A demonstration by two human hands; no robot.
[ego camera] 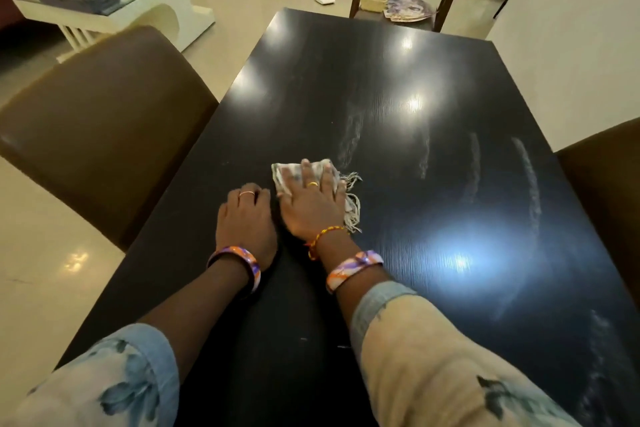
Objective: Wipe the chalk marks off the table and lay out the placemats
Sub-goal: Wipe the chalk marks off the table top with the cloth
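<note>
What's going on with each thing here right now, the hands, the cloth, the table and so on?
Cloth: flat on the table, pressed under the right hand.
Right hand: fingers spread, pressing the cloth.
Left hand: resting on the table beside the cloth, fingers curled under.
Table: glossy, partly wiped.
Chalk marks: smeared streaks remain on the far and right side.
Placemats: stacked on the far chair, not laid out.
</note>
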